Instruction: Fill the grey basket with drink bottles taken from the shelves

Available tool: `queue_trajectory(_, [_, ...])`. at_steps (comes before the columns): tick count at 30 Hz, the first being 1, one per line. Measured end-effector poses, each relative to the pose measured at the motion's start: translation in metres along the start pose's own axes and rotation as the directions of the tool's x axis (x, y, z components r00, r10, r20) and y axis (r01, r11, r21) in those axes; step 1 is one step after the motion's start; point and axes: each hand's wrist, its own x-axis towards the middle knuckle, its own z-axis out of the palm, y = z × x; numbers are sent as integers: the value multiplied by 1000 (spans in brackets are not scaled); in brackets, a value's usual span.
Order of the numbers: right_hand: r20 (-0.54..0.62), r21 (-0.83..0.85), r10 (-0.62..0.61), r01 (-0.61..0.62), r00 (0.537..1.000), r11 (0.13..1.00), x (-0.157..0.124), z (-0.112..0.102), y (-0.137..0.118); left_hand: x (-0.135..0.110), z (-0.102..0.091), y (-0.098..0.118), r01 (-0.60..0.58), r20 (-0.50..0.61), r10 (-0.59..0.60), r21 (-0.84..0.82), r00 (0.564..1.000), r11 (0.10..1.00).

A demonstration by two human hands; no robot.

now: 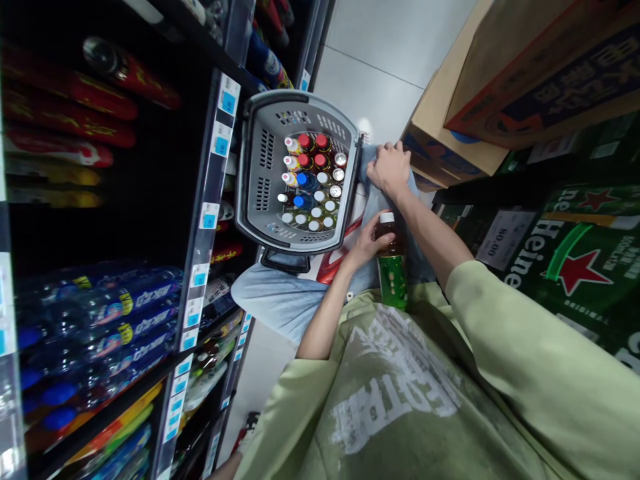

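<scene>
My left hand point(371, 243) is closed round the upper part of a drink bottle point(393, 270) with a white cap, dark liquid and a green label. The bottle is tilted over my lap, its base close to my shirt. My right hand point(391, 167) rests on my jeans at the knee, fingers draped over it, holding nothing. Beyond my hands stands a grey shopping basket point(260, 213) with black handles. Bottles point(306, 161) with red, blue and white caps stand upright in rows inside it, with several cans point(339, 175) along the right side.
To the left are dark shelves with price tags point(228, 100), red cans point(130, 72) and packs of water bottles point(115, 313). Cardboard boxes point(425, 127) and green beer cartons point(590, 267) are stacked at right. Grey floor tiles point(380, 53) show between them.
</scene>
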Motion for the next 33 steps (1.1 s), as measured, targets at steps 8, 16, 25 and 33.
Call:
queue_trajectory(8, [-2, 9, 14, -14, 1000, 1000, -3, -7, -3, 0, 3, 1, 29, -42, -31, -62, 999, 998])
queue_trajectory(16, [19, 11, 13, -13, 1000, 1000, -1, -4, -2, -1, 5, -1, 46, -82, -55, -99, 995, 994])
queue_trajectory(25, [5, 0, -2, 2, 1000, 1000, -2, -6, -2, -1, 4, -1, 54, -70, -62, -104, 996, 993])
queue_trajectory(33, [16, -6, -3, 3, 1000, 1000, -2, -5, -1, -1, -2, -2, 46, -124, -68, -169, 990, 985])
